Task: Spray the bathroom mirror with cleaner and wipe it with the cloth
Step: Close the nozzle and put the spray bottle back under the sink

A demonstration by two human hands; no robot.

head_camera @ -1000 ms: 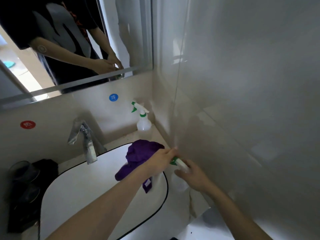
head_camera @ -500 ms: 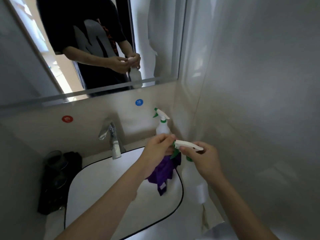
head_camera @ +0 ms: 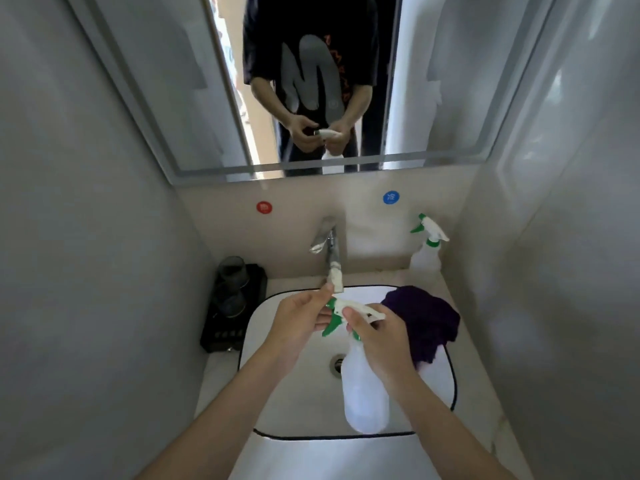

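Note:
Over the white sink [head_camera: 277, 403] I hold a translucent spray bottle [head_camera: 363, 389] with a white and green trigger head. My right hand [head_camera: 377, 337] wraps its neck just under the head. The fingers of my left hand [head_camera: 298, 320] pinch the green nozzle tip at the front of the head. A purple cloth [head_camera: 422, 320] lies bunched on the sink's right rim, beside my right hand. The mirror [head_camera: 311, 81] hangs on the wall above and reflects my hands and the bottle.
A second spray bottle [head_camera: 427, 247] stands in the back right corner of the counter. A chrome faucet [head_camera: 330, 258] rises behind the basin. Dark cups on a black tray [head_camera: 232, 299] sit at the left. Walls close in on both sides.
The view has swung left, centring the sink and mirror. My hands have carried the bottle from the right wall to above the basin, away from the cloth. Both hands keep their hold.

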